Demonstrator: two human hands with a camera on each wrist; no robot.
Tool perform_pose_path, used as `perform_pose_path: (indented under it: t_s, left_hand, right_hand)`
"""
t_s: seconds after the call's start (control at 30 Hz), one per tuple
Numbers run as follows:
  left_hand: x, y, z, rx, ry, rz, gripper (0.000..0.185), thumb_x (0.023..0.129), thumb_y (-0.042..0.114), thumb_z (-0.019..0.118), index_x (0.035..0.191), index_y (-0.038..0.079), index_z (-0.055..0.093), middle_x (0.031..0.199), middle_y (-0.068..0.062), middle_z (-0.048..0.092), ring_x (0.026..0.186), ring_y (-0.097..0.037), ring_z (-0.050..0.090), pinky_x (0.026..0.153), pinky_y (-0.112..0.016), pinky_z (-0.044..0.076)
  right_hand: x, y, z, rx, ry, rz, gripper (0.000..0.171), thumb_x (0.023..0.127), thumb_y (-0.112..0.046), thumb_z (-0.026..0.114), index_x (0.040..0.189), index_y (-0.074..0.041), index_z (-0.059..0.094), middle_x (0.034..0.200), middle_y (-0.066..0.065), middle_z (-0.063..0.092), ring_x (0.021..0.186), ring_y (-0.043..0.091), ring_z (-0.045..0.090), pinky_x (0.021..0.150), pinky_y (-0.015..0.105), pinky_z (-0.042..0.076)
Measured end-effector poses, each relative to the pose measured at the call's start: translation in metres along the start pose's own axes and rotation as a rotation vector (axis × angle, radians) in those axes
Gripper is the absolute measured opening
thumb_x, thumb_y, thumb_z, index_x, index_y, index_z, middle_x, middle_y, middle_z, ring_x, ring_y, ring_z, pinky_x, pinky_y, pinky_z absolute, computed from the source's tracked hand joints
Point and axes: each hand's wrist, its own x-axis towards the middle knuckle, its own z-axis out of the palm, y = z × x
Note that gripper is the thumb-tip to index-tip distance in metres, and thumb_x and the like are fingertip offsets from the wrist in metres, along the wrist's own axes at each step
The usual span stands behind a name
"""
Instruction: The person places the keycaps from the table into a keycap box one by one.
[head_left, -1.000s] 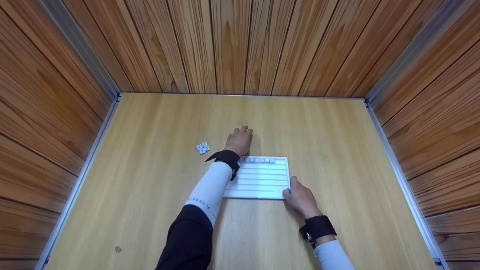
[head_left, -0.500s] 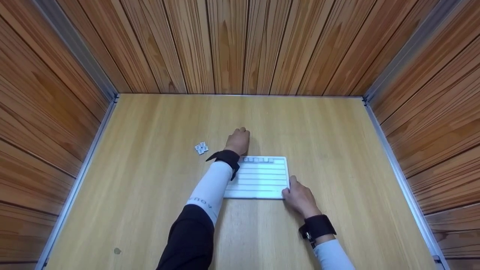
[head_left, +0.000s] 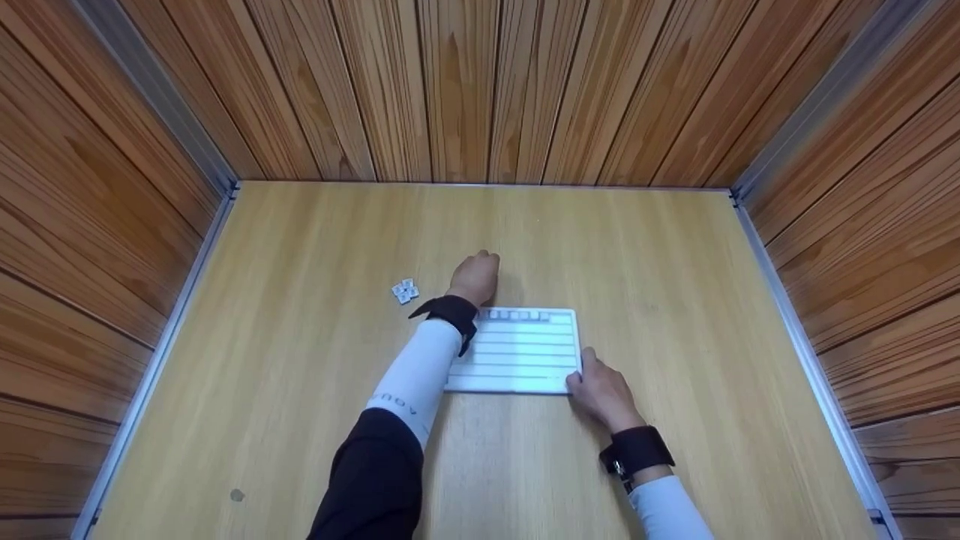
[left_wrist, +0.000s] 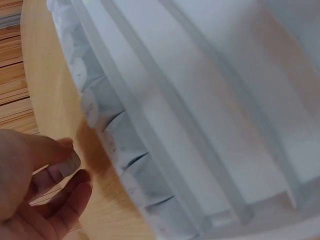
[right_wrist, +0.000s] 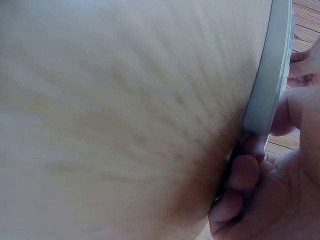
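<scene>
A white tray (head_left: 517, 360) with ridged rows lies in front of the person. White tiles (head_left: 514, 316) line its farthest row; in the left wrist view several tiles (left_wrist: 135, 137) lean side by side there. Just beyond that far edge is the left hand (head_left: 475, 279), fingers curled in toward the thumb. A small pale piece (left_wrist: 70, 164), which looks like a tile, shows between thumb and fingers. The right hand (head_left: 602, 391) grips the tray's near right corner. In the right wrist view its curled fingers (right_wrist: 244, 172) hold the tray's edge (right_wrist: 265, 90) from below.
A small cluster of loose white tiles (head_left: 405, 291) with dark marks lies left of the left hand on the wooden table (head_left: 322, 390). Wood-plank walls (head_left: 457, 90) with metal edging enclose the table at the back and both sides. A dark round spot (head_left: 237, 495) marks the table's near left.
The left hand's fingers, spread forward a second ago, have curled in. The right hand keeps its hold on the tray, and the tile cluster stays put.
</scene>
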Motion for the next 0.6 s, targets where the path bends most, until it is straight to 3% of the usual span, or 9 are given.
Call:
perform_pose_path:
  t_s: [0.2, 0.4, 0.6]
  left_hand:
    - [-0.007, 0.001, -0.011, -0.111, 0.029, 0.073, 0.021, 0.096, 0.002, 0.061, 0.117, 0.002, 0.065, 0.111, -0.014, 0.067, 0.099, -0.027, 0.067, 0.085, -0.036, 0.056]
    - [-0.018, 0.006, -0.013, -0.287, -0.031, 0.104, 0.026, 0.094, 0.004, 0.067, 0.119, 0.004, 0.063, 0.109, -0.011, 0.069, 0.096, -0.021, 0.064, 0.084, -0.034, 0.054]
    - [-0.029, 0.01, -0.01, -0.341, -0.033, 0.205, 0.027, 0.093, 0.01, 0.073, 0.119, 0.005, 0.071, 0.111, -0.006, 0.067, 0.101, -0.018, 0.064, 0.087, -0.029, 0.053]
  right_hand:
    - [0.002, 0.001, 0.001, -0.002, -0.015, 0.017, 0.024, 0.095, -0.018, 0.054, 0.111, -0.001, 0.048, 0.083, 0.008, 0.048, 0.073, 0.024, 0.046, 0.06, 0.035, 0.033]
    - [0.002, 0.002, 0.001, -0.004, -0.011, 0.003, 0.022, 0.094, -0.018, 0.052, 0.109, -0.002, 0.047, 0.081, 0.008, 0.047, 0.071, 0.025, 0.046, 0.059, 0.034, 0.033]
    - [0.002, 0.002, -0.001, 0.002, -0.019, 0.003, 0.022, 0.095, -0.019, 0.052, 0.109, -0.002, 0.047, 0.082, 0.008, 0.047, 0.072, 0.025, 0.046, 0.059, 0.035, 0.034]
